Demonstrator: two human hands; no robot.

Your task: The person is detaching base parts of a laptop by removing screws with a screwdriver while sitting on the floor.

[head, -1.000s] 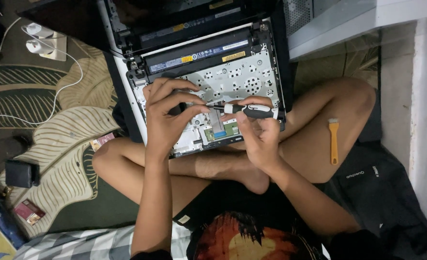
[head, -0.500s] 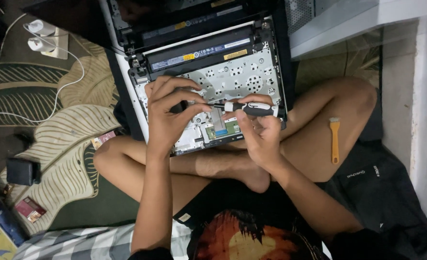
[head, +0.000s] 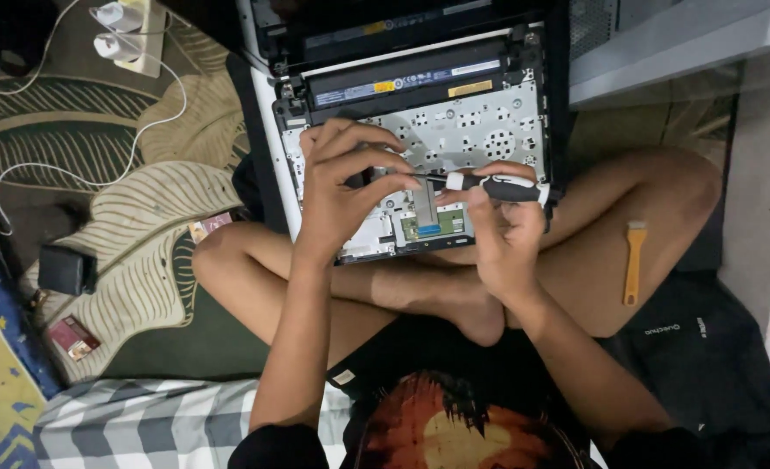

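Note:
An opened laptop lies on my crossed legs, keyboard removed, its perforated metal tray and a long black battery showing. My right hand grips a screwdriver with a black and white handle, held nearly level with its tip pointing left. My left hand rests on the tray's left part, fingers curled around the screwdriver's tip. A small green circuit board lies just below the two hands.
An orange plastic pry tool lies on a black bag beside my right knee. On the leaf-patterned mat to the left are a black adapter, a small red card, and a power strip with white plugs and cables.

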